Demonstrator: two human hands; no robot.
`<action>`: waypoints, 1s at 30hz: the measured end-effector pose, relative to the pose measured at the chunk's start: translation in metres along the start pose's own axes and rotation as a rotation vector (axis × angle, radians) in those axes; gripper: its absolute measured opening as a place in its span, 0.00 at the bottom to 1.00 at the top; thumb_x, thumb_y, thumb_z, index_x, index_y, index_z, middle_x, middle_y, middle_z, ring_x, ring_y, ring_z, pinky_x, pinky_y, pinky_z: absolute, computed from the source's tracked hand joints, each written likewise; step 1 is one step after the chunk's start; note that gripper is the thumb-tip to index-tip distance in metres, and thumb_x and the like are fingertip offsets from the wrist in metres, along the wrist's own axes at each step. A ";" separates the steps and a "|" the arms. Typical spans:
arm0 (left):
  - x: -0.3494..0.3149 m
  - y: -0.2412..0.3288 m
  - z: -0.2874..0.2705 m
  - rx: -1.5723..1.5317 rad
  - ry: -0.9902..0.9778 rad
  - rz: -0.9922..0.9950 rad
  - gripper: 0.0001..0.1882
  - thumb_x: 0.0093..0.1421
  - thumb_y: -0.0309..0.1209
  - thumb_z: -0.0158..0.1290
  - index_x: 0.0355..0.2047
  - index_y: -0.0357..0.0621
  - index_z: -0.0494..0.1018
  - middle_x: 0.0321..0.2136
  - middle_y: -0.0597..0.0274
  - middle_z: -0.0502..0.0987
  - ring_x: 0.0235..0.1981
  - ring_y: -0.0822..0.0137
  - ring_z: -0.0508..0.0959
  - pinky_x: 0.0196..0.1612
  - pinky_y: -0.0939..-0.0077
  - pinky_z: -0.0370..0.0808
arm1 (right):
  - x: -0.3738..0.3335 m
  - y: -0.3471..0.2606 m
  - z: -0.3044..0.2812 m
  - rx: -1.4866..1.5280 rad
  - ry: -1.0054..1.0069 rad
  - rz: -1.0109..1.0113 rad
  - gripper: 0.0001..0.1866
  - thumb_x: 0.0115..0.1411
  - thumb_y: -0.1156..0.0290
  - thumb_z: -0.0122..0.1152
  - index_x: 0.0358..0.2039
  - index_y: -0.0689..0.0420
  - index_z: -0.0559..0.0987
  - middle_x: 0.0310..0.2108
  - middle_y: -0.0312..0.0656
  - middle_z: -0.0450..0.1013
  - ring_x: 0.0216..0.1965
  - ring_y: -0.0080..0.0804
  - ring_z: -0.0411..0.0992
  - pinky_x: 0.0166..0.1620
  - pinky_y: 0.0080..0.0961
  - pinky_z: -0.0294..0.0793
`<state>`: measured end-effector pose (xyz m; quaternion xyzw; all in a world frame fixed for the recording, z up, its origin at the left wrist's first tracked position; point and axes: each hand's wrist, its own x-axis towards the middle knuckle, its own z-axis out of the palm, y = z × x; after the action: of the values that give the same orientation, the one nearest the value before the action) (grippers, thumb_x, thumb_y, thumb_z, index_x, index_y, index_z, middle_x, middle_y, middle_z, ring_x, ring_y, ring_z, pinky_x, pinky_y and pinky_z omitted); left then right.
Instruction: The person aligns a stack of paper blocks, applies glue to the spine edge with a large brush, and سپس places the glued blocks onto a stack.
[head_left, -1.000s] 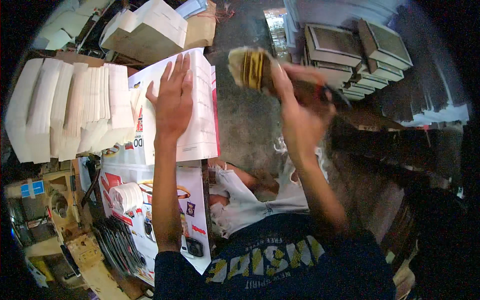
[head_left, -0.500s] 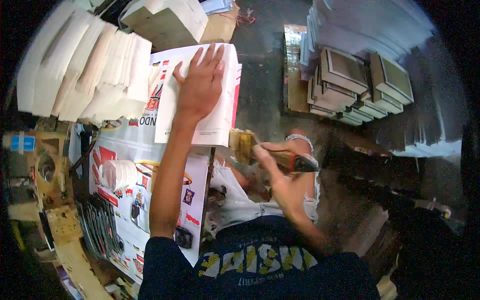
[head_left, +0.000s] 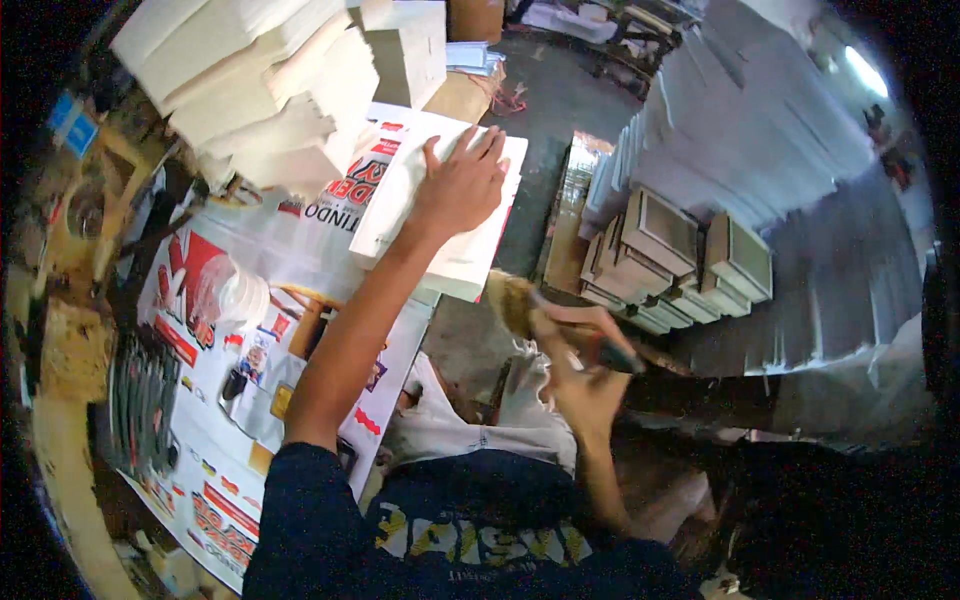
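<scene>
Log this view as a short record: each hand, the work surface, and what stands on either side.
Left hand: spread flat on top of a white paper block
Right hand: grips a brush, bristles near the block's right side; contact unclear
Surface: white sheet with red printing
Left side: pale paper stacks
Right side: piled thick books

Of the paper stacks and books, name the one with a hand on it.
The white block in the upper middle: the left hand rests on top of it. No hand touches the cream stacks at upper left or the bordered books on the right.
</scene>
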<state>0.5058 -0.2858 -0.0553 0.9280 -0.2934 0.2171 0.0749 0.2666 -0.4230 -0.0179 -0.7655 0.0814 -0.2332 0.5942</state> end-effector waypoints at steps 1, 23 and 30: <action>0.000 -0.002 0.003 -0.039 0.022 -0.025 0.28 0.70 0.43 0.37 0.66 0.44 0.61 0.66 0.56 0.63 0.69 0.58 0.59 0.65 0.35 0.47 | -0.001 -0.012 -0.007 0.015 0.019 0.066 0.07 0.58 0.75 0.69 0.37 0.59 0.82 0.34 0.39 0.81 0.35 0.21 0.76 0.41 0.21 0.75; -0.154 -0.102 -0.009 -1.274 0.579 -0.620 0.29 0.72 0.50 0.39 0.44 0.37 0.79 0.43 0.59 0.82 0.47 0.66 0.78 0.54 0.69 0.70 | 0.053 -0.194 0.194 0.150 -0.663 -0.732 0.11 0.60 0.77 0.67 0.42 0.65 0.81 0.38 0.40 0.81 0.37 0.22 0.77 0.44 0.19 0.76; -0.151 -0.133 0.085 -1.839 0.868 -0.369 0.20 0.72 0.38 0.46 0.56 0.37 0.67 0.47 0.61 0.77 0.48 0.66 0.76 0.56 0.68 0.71 | 0.025 -0.163 0.346 -0.021 -0.926 -0.933 0.09 0.56 0.74 0.69 0.33 0.65 0.79 0.24 0.46 0.76 0.26 0.23 0.74 0.31 0.27 0.75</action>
<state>0.5019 -0.1227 -0.2005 0.3844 -0.1469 0.2102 0.8868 0.4210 -0.0856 0.0792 -0.7475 -0.5210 -0.1122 0.3966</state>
